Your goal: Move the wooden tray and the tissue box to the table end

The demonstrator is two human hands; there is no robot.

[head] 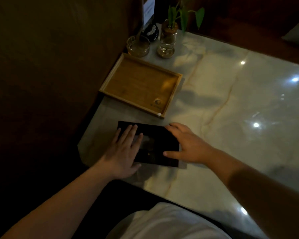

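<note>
Head view: both hands bracket the black tissue box [154, 145] at 6 o'clock, left hand [123, 150] flat on top, right hand [188, 144] spread wide at its side, likely to slide it, wooden tray [141, 83] at 11 o'clock on the table [231, 100].

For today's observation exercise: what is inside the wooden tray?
The wooden tray holds nothing loose; only a small round mark shows on its floor near one corner. No part is covered.

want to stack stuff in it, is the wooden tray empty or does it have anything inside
Empty. The wooden tray shows only its bare base and a printed logo near one corner; nothing lies in it.
</note>
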